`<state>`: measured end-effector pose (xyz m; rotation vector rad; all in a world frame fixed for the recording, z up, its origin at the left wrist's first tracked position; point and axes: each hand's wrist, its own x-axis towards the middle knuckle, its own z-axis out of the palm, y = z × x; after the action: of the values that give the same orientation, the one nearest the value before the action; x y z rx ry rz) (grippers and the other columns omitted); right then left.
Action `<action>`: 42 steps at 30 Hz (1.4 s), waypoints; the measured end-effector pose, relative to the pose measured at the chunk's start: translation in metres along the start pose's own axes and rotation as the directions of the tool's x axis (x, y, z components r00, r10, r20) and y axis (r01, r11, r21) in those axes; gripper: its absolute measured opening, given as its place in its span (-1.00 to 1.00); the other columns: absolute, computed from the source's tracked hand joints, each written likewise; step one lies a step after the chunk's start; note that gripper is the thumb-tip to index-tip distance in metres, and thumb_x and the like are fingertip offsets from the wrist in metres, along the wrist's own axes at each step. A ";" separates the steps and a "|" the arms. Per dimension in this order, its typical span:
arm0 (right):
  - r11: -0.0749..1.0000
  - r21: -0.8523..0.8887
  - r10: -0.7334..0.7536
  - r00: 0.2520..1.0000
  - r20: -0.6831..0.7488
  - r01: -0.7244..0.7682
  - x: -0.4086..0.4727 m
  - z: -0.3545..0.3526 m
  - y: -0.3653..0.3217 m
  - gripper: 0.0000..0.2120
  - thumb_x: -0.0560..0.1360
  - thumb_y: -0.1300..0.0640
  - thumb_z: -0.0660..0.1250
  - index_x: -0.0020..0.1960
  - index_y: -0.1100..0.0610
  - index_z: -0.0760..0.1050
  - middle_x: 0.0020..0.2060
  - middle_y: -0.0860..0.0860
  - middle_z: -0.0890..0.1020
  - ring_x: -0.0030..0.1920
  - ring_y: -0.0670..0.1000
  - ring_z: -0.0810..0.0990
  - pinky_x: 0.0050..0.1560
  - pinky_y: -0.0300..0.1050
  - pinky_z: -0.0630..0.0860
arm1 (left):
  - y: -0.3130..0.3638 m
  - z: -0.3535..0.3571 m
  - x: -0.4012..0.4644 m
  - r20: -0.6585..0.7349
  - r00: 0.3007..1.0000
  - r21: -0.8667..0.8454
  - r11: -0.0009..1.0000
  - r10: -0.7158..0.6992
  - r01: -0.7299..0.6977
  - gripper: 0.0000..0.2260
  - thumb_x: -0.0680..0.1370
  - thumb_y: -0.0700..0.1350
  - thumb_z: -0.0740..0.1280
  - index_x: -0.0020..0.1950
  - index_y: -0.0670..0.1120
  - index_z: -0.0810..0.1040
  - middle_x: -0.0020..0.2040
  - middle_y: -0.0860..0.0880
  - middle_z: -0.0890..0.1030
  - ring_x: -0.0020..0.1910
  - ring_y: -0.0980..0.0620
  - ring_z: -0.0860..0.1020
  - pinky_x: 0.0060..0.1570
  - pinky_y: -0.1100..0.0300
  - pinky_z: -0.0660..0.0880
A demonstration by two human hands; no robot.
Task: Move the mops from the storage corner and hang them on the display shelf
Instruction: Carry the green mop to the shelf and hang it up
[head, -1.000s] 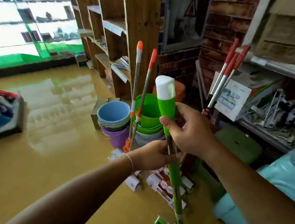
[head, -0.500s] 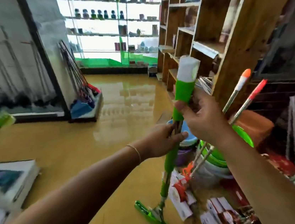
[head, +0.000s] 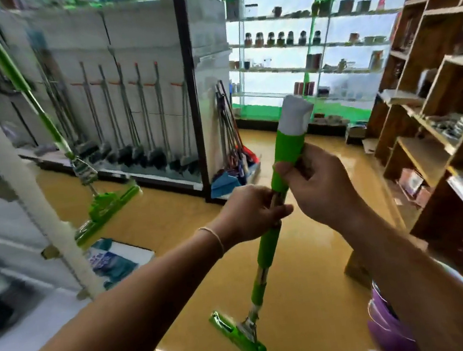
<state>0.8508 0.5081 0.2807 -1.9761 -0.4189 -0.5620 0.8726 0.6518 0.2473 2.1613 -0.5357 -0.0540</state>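
Head view: both hands — left hand (head: 251, 213), right hand (head: 323, 186) — grip the green-handled flat mop (head: 265, 247), carried but not yet hung on the grey display shelf (head: 132, 41).

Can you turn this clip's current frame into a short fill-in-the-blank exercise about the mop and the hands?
1. The handle of the held mop is mostly ____ in colour, with a white cap on top.
2. The right hand grips the handle ____ the left hand.
3. The mop's flat head points down toward the ____ floor.
4. On the left hangs a second ____ mop.

Missing words: green; above; yellow; green
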 end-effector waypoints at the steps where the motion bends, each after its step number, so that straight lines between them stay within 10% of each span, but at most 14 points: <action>1: 1.000 -0.002 -0.008 1.000 0.019 0.008 0.020 0.008 0.011 -0.88 0.57 0.16 0.36 -0.04 -0.06 0.49 -0.22 -0.09 0.64 -0.18 -0.06 0.65 -0.18 -0.09 0.57 | -0.010 -0.008 0.017 -0.010 1.000 -0.005 1.000 -0.022 0.022 -0.90 0.52 -0.05 0.43 -0.06 -0.07 0.60 -0.13 -0.04 0.70 -0.13 0.08 0.69 -0.01 0.04 0.65; 15: 0.990 0.106 -0.111 0.979 0.169 0.093 0.260 0.147 0.122 -0.97 0.52 0.00 0.33 -0.04 -0.11 0.50 -0.19 0.03 0.68 -0.16 0.06 0.68 -0.15 0.21 0.62 | -0.159 -0.124 0.207 -0.246 0.961 -0.065 0.991 -0.128 0.115 -0.83 0.42 -0.01 0.52 -0.15 -0.10 0.66 -0.23 -0.03 0.70 -0.21 0.04 0.70 -0.11 -0.02 0.66; 31: 0.974 0.215 -0.119 0.970 0.214 0.072 0.516 0.292 0.226 -0.88 0.48 -0.08 0.33 -0.02 -0.08 0.51 -0.24 0.06 0.65 -0.20 0.13 0.67 -0.20 0.26 0.61 | -0.296 -0.280 0.433 -0.096 0.984 -0.077 0.987 -0.148 0.141 -0.84 0.47 -0.02 0.48 -0.25 -0.03 0.59 -0.43 0.12 0.59 -0.46 0.29 0.56 -0.46 0.47 0.40; 42: 0.941 0.315 -0.251 0.875 0.413 0.121 0.701 0.403 0.318 -0.96 0.55 0.12 0.38 0.00 0.03 0.54 -0.28 -0.05 0.62 -0.25 -0.02 0.64 -0.17 0.09 0.62 | -0.411 -0.362 0.579 -0.349 0.901 0.041 0.956 -0.259 0.291 -0.72 0.41 0.08 0.52 -0.29 -0.11 0.63 -0.38 0.00 0.63 -0.38 -0.02 0.60 -0.27 -0.01 0.62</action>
<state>1.6810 0.7644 0.2749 -1.7861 -0.9371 -0.1399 1.6265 0.9111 0.2364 2.2577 -0.0302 0.1914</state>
